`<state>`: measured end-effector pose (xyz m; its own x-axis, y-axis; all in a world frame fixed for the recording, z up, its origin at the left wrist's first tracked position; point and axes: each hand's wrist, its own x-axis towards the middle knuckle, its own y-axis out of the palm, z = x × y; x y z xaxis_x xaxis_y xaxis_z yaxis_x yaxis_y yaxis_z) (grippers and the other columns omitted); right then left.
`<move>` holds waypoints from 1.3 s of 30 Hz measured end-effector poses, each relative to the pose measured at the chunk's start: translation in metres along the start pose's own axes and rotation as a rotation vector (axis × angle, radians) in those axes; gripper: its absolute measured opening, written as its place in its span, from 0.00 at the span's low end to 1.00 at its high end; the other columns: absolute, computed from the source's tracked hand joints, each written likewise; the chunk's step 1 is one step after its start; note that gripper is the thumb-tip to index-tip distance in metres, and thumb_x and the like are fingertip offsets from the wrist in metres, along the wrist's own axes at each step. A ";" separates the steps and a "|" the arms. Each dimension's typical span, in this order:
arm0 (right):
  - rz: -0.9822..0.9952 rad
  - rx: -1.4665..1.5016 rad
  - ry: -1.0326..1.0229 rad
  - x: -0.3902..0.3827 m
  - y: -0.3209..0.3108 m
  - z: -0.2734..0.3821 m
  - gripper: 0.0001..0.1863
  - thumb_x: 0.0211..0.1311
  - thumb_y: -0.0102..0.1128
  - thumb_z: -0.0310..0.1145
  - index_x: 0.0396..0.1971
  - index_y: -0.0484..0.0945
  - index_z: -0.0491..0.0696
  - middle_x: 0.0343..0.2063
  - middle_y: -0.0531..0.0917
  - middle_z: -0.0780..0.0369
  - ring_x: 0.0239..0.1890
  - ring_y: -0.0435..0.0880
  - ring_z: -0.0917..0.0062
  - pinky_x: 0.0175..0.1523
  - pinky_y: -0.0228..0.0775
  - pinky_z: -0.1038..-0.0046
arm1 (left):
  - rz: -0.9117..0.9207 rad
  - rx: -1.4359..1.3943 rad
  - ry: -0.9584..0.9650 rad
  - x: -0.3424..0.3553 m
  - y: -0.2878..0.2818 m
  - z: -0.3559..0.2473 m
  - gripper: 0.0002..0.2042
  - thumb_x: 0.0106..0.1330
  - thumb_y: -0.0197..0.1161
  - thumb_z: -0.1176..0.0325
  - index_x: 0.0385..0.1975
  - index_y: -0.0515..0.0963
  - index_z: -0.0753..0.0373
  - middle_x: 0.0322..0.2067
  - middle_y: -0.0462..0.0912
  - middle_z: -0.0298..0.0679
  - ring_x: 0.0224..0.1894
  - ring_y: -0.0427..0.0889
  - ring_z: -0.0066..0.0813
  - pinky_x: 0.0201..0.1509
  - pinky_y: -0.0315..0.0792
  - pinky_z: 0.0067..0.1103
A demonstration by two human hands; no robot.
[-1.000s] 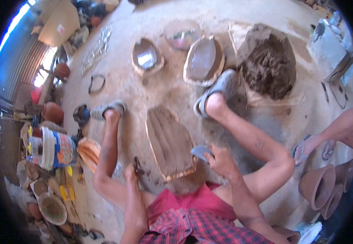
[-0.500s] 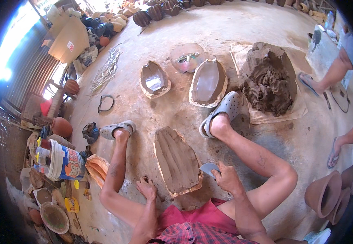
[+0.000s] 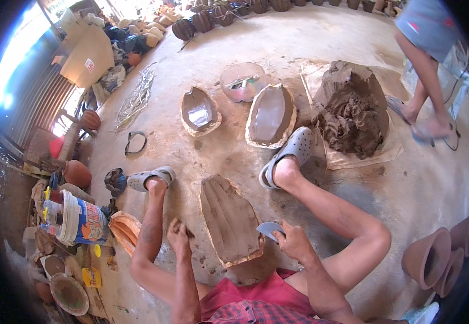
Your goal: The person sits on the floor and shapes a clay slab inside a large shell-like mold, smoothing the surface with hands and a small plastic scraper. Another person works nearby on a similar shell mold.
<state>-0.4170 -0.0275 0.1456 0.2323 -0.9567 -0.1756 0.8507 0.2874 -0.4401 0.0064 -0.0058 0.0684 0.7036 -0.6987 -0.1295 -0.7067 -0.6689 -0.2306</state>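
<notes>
A long clay-lined mould (image 3: 229, 218) with a pale rim lies on the floor between my legs, its clay streaked lengthwise. My right hand (image 3: 294, 240) grips a flat blue-grey scraper (image 3: 268, 229) beside the mould's right edge. Left of the mould, my left hand (image 3: 180, 235) has its fingers curled, with something small and dark at them that I cannot make out. Farther off lie a smaller clay-lined mould (image 3: 199, 113) and a larger one (image 3: 271, 113). A big mound of wet clay (image 3: 348, 108) rests on a sheet at the right, next to my foot.
A bucket of bottles (image 3: 80, 216), an orange mould (image 3: 123, 229), a black loop (image 3: 135, 141) and pots (image 3: 76, 174) are at left. A round tray (image 3: 242, 81) lies beyond the moulds. Flowerpots (image 3: 426, 256) stand at right, and another person's legs (image 3: 423, 86) are at upper right.
The other person has moved forward along the right side to beside the clay mound. My left hand has shifted and curled its fingers. The view has tilted, showing more of the room beyond.
</notes>
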 end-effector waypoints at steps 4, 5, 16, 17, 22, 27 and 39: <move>0.040 0.004 0.029 0.003 0.002 -0.006 0.15 0.74 0.63 0.38 0.44 0.79 0.39 0.34 0.86 0.37 0.43 0.87 0.38 0.46 0.76 0.43 | 0.276 -0.281 0.217 -0.006 0.121 -0.160 0.26 0.75 0.65 0.74 0.72 0.72 0.62 0.59 0.78 0.44 0.54 0.83 0.33 0.51 0.83 0.28; 0.041 -0.034 0.015 0.005 0.004 -0.007 0.16 0.74 0.63 0.39 0.45 0.79 0.39 0.34 0.86 0.37 0.43 0.87 0.38 0.47 0.76 0.42 | 0.420 -0.467 0.141 -0.011 0.157 -0.196 0.26 0.76 0.66 0.72 0.73 0.71 0.62 0.64 0.75 0.46 0.63 0.81 0.38 0.57 0.84 0.31; -0.094 0.026 -0.023 -0.007 0.008 -0.027 0.13 0.77 0.62 0.37 0.46 0.80 0.40 0.27 0.87 0.48 0.20 0.88 0.67 0.32 0.80 0.59 | 0.700 0.757 0.573 0.087 0.293 -0.202 0.32 0.76 0.63 0.42 0.69 0.80 0.61 0.63 0.85 0.52 0.65 0.85 0.43 0.70 0.75 0.33; -0.092 0.060 -0.020 -0.007 0.006 -0.026 0.13 0.77 0.62 0.36 0.45 0.80 0.40 0.27 0.87 0.49 0.20 0.88 0.68 0.30 0.79 0.61 | 0.743 0.883 0.493 0.110 0.271 -0.187 0.34 0.75 0.62 0.38 0.69 0.80 0.60 0.64 0.85 0.51 0.65 0.84 0.43 0.71 0.75 0.33; -0.149 0.195 0.093 0.007 -0.004 -0.010 0.11 0.77 0.63 0.34 0.44 0.79 0.40 0.22 0.86 0.51 0.24 0.90 0.61 0.31 0.79 0.60 | 0.789 0.821 0.023 0.136 0.174 -0.121 0.40 0.72 0.60 0.29 0.69 0.81 0.59 0.67 0.83 0.48 0.70 0.79 0.43 0.72 0.72 0.36; -0.211 0.200 0.057 0.018 -0.005 0.005 0.14 0.79 0.62 0.36 0.42 0.79 0.38 0.24 0.86 0.55 0.20 0.87 0.74 0.26 0.77 0.69 | 0.776 0.807 0.011 0.121 0.137 -0.113 0.42 0.71 0.59 0.28 0.66 0.83 0.64 0.63 0.85 0.49 0.67 0.82 0.44 0.70 0.73 0.34; -0.416 0.230 0.125 0.026 -0.007 0.056 0.12 0.82 0.57 0.34 0.44 0.79 0.38 0.27 0.82 0.63 0.20 0.80 0.81 0.25 0.76 0.74 | 0.200 -0.122 -0.664 -0.033 -0.050 -0.006 0.44 0.72 0.65 0.33 0.75 0.72 0.65 0.69 0.77 0.50 0.67 0.77 0.49 0.68 0.74 0.50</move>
<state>-0.3907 -0.0574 0.1932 -0.1958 -0.9710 -0.1371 0.9446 -0.1492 -0.2925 0.0180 0.0496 0.0904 0.4288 -0.5345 -0.7283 -0.8031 -0.5948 -0.0363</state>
